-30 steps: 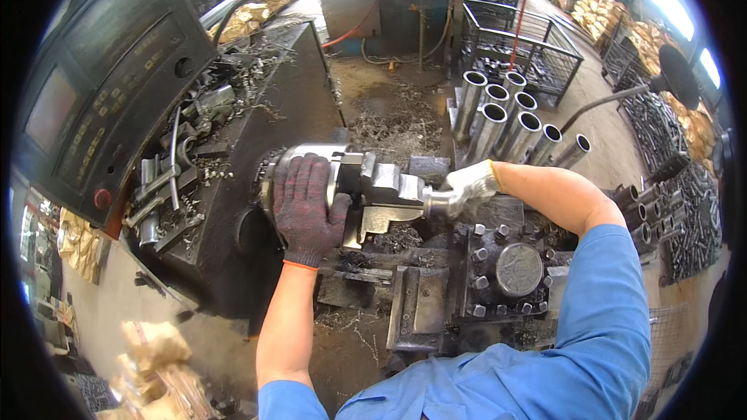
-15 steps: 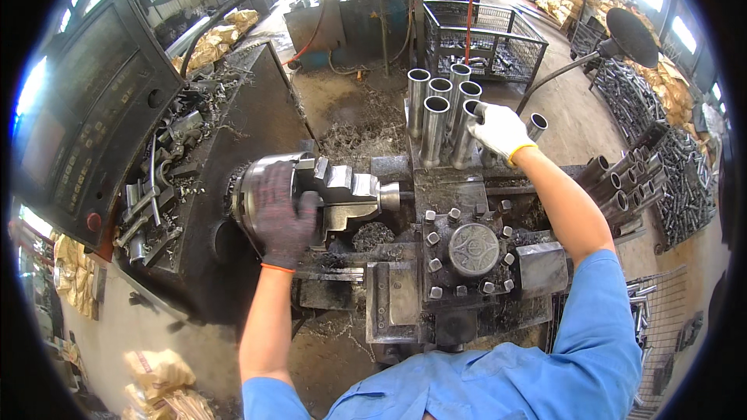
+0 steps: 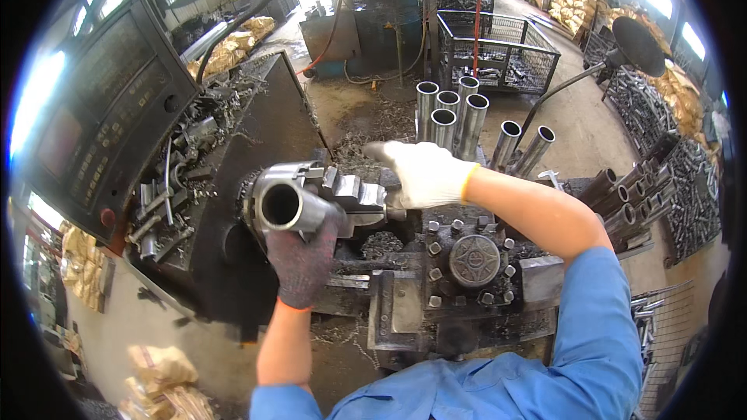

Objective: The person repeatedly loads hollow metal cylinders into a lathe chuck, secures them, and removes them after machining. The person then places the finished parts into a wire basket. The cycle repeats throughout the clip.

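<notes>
My left hand (image 3: 305, 264), in a dark knitted glove, is wrapped round a short, wide metal tube (image 3: 299, 210) beside the lathe chuck (image 3: 268, 179). The tube's open end faces up toward me. My right hand (image 3: 428, 173), in a white glove, reaches in from the right over the stepped chuck jaws (image 3: 355, 190). Its fingers stretch left, blurred at the tips, with nothing visible in them. Just below it, the round metal end piece (image 3: 395, 204) is partly covered by the glove. Several similar upright tubes (image 3: 443, 128) stand behind the right hand.
The square tool post (image 3: 473, 260) with bolts sits in front of my body. A dark control panel (image 3: 97, 132) stands left, beside a chip-covered machine top (image 3: 183, 179). Two leaning tubes (image 3: 533, 152) and a stack of darker tubes (image 3: 626, 190) lie right. A lamp (image 3: 638, 47) arches above.
My right hand has moved left from the standing tubes to the chuck jaws. A tube now shows in my left hand, which was beside the chuck with none visible. The view has shifted slightly.
</notes>
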### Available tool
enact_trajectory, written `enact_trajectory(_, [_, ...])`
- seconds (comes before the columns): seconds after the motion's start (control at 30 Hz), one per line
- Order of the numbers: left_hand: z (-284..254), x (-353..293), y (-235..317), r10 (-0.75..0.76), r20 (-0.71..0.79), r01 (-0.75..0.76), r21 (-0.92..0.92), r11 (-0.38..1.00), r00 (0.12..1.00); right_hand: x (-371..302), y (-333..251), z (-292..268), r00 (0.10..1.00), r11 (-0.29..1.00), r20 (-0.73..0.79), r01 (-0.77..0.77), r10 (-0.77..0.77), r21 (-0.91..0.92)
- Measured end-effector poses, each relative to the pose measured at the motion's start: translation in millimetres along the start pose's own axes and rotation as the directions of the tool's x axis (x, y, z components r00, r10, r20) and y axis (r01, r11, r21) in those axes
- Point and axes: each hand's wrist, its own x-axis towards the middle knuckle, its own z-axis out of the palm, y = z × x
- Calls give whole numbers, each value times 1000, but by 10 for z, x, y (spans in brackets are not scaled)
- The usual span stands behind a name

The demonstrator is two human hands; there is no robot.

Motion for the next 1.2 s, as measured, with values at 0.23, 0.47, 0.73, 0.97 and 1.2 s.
enact_trajectory(0.23, [-75,-378,-393,-209,13,204,154,967,978,594,768,1037,827,961,535,-260,174,90])
enact_trajectory(0.47, [270,-1407,-375,-129,157,129,9,992,979,396,1151,747,482,667,855,-703,191,247])
enact_trajectory(0.73, [589,-1894,-1008,-160,380,82,212,974,911,132,835,591,839,938,496,-46,223,-344])
enact_trajectory(0.97, [257,-1804,-784,-113,456,55,138,989,883,-918,-24,-303,895,734,-171,-437,412,-521])
enact_trajectory(1.2, [-474,-1943,-16,-140,513,428,-502,751,847,-1922,-1624,786,822,450,349,-546,451,706])
